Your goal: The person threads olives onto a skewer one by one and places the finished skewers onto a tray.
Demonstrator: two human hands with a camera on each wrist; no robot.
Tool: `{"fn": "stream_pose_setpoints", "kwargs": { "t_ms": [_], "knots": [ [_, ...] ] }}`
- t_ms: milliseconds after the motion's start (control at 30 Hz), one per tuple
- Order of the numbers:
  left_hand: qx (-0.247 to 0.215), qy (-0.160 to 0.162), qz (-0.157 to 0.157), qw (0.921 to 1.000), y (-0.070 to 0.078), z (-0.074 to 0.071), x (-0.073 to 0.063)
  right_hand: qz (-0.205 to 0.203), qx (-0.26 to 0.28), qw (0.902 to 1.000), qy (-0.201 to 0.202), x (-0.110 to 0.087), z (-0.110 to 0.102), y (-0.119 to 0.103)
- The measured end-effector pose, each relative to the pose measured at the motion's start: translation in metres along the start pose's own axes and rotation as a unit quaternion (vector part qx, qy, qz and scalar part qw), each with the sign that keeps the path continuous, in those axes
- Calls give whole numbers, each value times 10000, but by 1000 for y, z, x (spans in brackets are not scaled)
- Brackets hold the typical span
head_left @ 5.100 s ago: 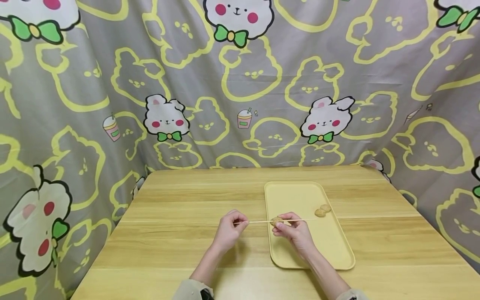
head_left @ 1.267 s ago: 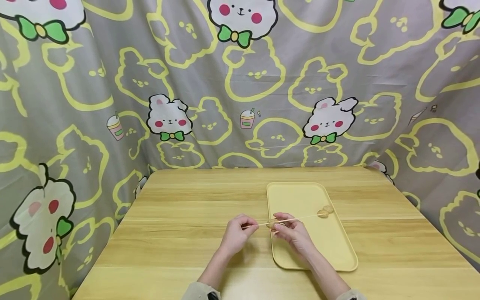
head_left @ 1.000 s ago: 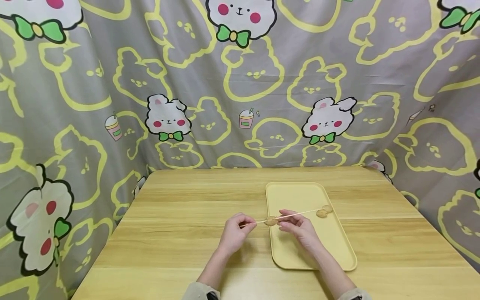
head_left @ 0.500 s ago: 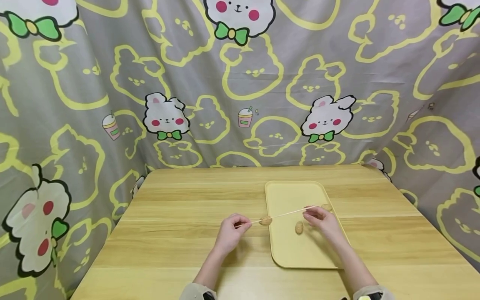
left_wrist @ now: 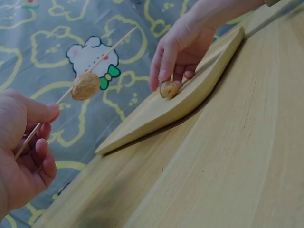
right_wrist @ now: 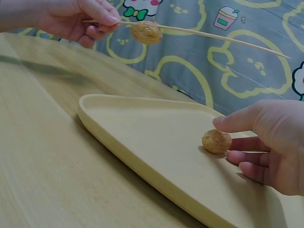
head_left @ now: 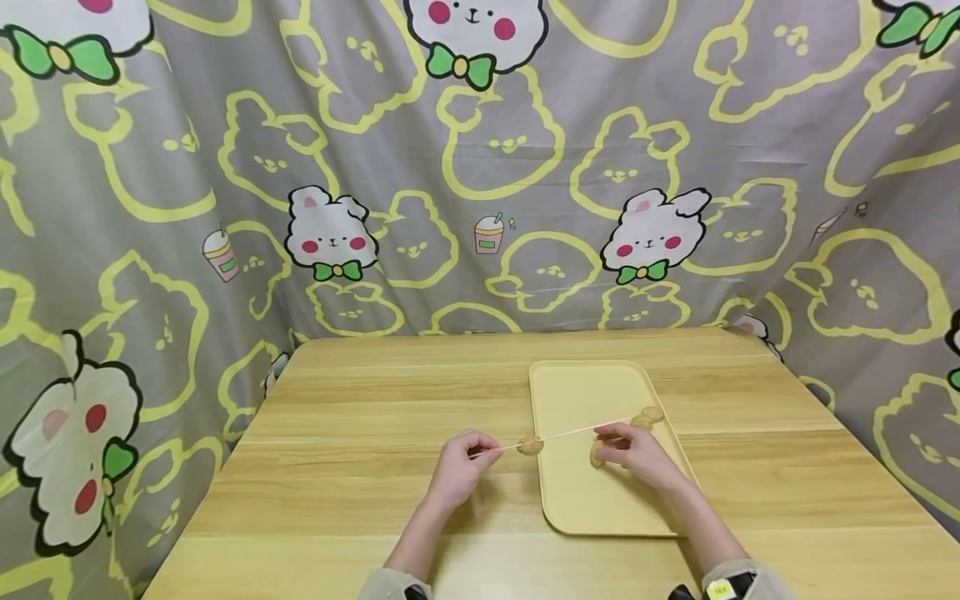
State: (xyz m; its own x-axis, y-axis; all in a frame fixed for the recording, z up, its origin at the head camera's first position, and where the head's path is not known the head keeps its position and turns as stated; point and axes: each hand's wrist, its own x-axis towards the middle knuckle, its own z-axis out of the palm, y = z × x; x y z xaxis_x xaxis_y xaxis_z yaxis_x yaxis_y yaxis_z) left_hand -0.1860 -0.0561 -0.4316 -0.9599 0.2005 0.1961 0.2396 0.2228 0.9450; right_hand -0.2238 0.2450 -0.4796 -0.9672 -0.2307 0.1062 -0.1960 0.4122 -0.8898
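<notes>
My left hand [head_left: 461, 471] pinches a thin wooden skewer [head_left: 573, 431] near one end, thumb against the curled fingers. Threaded on that skewer, a short way from the fingertips, is a wrinkled brown ball [left_wrist: 86, 86] of what looks like food. The skewer's bare, pointed end reaches out over the yellow tray [head_left: 585, 387]. Low over the tray, my right hand [right_wrist: 278, 142] holds a second brown ball [right_wrist: 216, 141] between thumb and fingers, close to the tray's surface. In the head view, this ball is partly covered by the fingers.
Two more brown balls [head_left: 652, 413] lie side by side at the tray's right rim, beyond the right hand. The tray sits on a wooden table [head_left: 360, 417]. A patterned curtain [head_left: 420, 167] hangs behind the table and along its sides.
Earlier the right hand held the ball on the skewer; it has let go and moved right, then down to another ball. The skewered ball sits nearer the left hand now.
</notes>
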Motion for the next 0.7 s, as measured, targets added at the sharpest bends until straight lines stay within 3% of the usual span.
{"fn": "stream_pose_setpoints", "kwargs": {
  "t_ms": [167, 267, 367, 600, 700],
  "knots": [
    [-85, 0, 64, 9999, -28, 2, 9, -63, -377, 9993, -1, 2, 3, 1],
    [-99, -9, 47, 9999, -28, 2, 9, -105, -451, 9989, -90, 0, 3, 0],
    [-110, -30, -2, 9999, -23, 1, 8, -85, -491, 9987, -39, -3, 2, -1],
    [14, -83, -5, 10000, 8, -6, -3, 58, -196, 9996, 203, -10, -1, -6],
    [85, -56, -48, 9999, 12, -8, -5, 115, -86, 9994, 324, -12, -2, -11]
  ]
}}
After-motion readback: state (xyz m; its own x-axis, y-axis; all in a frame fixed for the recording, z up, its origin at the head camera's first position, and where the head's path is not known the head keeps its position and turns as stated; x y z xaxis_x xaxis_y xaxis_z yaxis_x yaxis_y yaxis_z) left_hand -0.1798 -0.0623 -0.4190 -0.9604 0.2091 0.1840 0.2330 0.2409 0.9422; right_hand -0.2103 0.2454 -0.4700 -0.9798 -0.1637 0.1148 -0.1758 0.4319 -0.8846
